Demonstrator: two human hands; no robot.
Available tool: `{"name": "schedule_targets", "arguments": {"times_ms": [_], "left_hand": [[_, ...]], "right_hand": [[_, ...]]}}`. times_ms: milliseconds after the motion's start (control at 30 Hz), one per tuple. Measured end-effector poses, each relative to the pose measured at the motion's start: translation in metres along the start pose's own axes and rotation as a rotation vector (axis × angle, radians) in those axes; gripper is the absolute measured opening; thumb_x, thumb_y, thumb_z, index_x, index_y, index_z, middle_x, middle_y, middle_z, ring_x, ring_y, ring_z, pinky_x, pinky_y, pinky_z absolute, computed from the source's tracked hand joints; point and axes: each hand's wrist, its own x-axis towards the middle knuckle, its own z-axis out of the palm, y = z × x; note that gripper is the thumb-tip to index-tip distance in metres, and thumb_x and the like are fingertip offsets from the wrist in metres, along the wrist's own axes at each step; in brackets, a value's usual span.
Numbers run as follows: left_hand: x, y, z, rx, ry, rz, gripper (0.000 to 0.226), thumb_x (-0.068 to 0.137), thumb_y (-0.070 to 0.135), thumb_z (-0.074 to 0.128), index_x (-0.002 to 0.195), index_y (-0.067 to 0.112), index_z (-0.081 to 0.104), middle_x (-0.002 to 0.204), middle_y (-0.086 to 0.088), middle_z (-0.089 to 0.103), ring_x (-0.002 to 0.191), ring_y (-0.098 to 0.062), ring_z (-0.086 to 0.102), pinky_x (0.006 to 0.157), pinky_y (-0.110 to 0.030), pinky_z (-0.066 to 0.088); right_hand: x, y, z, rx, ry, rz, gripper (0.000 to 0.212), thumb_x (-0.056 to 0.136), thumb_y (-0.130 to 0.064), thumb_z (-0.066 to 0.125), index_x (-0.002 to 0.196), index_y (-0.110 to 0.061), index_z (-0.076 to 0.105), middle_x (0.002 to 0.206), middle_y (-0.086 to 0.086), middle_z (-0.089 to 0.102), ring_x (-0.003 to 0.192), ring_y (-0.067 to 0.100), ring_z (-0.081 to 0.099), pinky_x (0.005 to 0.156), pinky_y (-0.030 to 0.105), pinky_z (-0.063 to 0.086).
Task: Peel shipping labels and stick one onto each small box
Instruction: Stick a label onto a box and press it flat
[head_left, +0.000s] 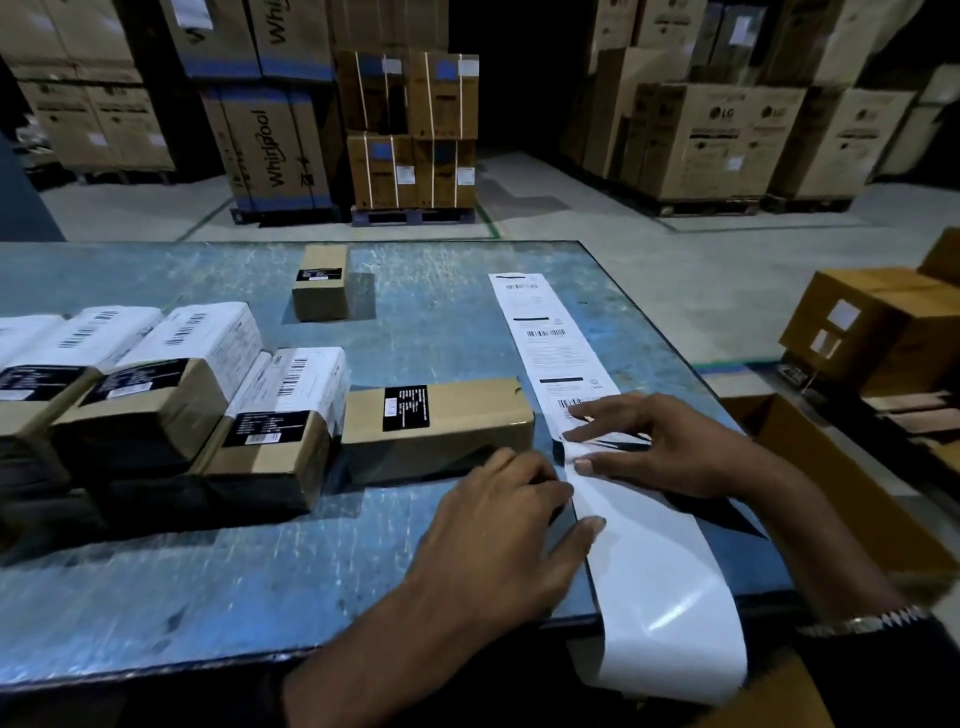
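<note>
A long strip of shipping labels (540, 332) lies on the blue table (260, 571) at the right, and its blank white backing (665, 597) hangs over the near edge. My right hand (670, 447) lies on the strip with fingers spread flat at the nearest printed label. My left hand (498, 525) holds the left edge of the backing, thumb on top. A small brown box (457, 415) with only a black label sits just left of the strip. Another small brown box (321, 283) stands farther back. Several boxes bearing white labels (197, 364) cluster at the left.
An open cardboard carton (831, 493) stands to the right of the table, and more cartons (883, 322) sit on the floor beyond it. Pallets of large boxes (410, 130) line the far side of the warehouse floor.
</note>
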Motion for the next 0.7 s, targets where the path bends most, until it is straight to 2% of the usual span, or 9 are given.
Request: {"name": "schedule_targets", "arguments": {"times_ms": [100,200,300,367,467,533,633,700], "left_hand": [[0.006,0.001,0.001,-0.087,0.061,-0.059,0.045,0.102,0.063,0.046,0.108,0.029,0.074,0.101,0.014,0.065,0.097,-0.009,0.054,0.080,-0.030,0.048],[0.010,0.010,0.002,-0.283,0.093,-0.085,0.035,0.101,0.054,0.055,0.123,0.031,0.070,0.106,0.013,0.072,0.097,-0.008,0.063,0.083,-0.033,0.053],[0.009,0.021,0.013,-0.365,0.058,-0.138,0.050,0.099,0.049,0.060,0.147,0.041,0.049,0.132,0.018,0.066,0.122,-0.005,0.056,0.098,-0.029,0.051],[0.012,0.024,0.021,-0.383,0.057,-0.185,0.059,0.098,0.049,0.061,0.153,0.043,0.039,0.136,0.017,0.063,0.131,-0.004,0.050,0.103,-0.031,0.049],[0.022,0.027,0.022,-0.650,0.120,-0.306,0.051,0.098,0.044,0.066,0.146,0.041,0.048,0.118,0.019,0.072,0.116,-0.002,0.063,0.099,-0.035,0.055],[0.024,0.028,0.022,-0.811,0.133,-0.361,0.044,0.098,0.034,0.071,0.139,0.039,0.056,0.110,0.017,0.075,0.102,-0.001,0.071,0.093,-0.035,0.059],[0.023,0.027,0.025,-0.990,0.133,-0.376,0.052,0.092,0.013,0.077,0.133,0.041,0.061,0.109,0.011,0.073,0.085,-0.009,0.075,0.083,-0.034,0.062],[0.022,0.026,0.025,-1.005,0.117,-0.378,0.061,0.090,0.007,0.078,0.137,0.041,0.059,0.110,0.014,0.072,0.076,-0.010,0.074,0.076,-0.032,0.062]], "right_hand": [[-0.016,0.001,0.005,0.128,0.162,-0.019,0.027,0.080,-0.044,0.087,0.106,-0.037,0.085,0.120,-0.024,0.075,0.118,-0.010,0.065,0.108,0.021,0.051],[-0.027,0.002,0.009,0.158,0.273,-0.050,0.015,0.086,-0.030,0.087,0.101,-0.032,0.086,0.107,-0.016,0.079,0.109,0.002,0.072,0.096,0.024,0.057],[-0.034,0.004,0.015,0.102,0.316,-0.093,0.017,0.088,-0.020,0.086,0.101,-0.031,0.086,0.101,-0.015,0.078,0.105,0.007,0.073,0.089,0.024,0.059],[-0.039,0.003,0.016,0.108,0.353,-0.109,0.018,0.088,-0.020,0.086,0.102,-0.031,0.086,0.100,-0.015,0.078,0.103,0.008,0.074,0.086,0.023,0.059],[-0.047,-0.005,0.015,0.172,0.394,-0.140,0.014,0.088,-0.028,0.083,0.101,-0.029,0.086,0.101,-0.013,0.079,0.103,0.013,0.074,0.085,0.026,0.060],[-0.051,-0.011,0.016,0.185,0.410,-0.174,0.013,0.088,-0.031,0.082,0.100,-0.028,0.085,0.101,-0.012,0.080,0.104,0.016,0.074,0.085,0.029,0.060],[-0.053,-0.013,0.020,0.177,0.403,-0.188,0.014,0.086,-0.028,0.085,0.100,-0.027,0.085,0.101,-0.012,0.080,0.106,0.016,0.074,0.089,0.032,0.060],[-0.052,-0.012,0.020,0.160,0.397,-0.191,0.018,0.083,-0.027,0.089,0.101,-0.025,0.085,0.102,-0.011,0.080,0.107,0.016,0.074,0.091,0.031,0.059]]}}
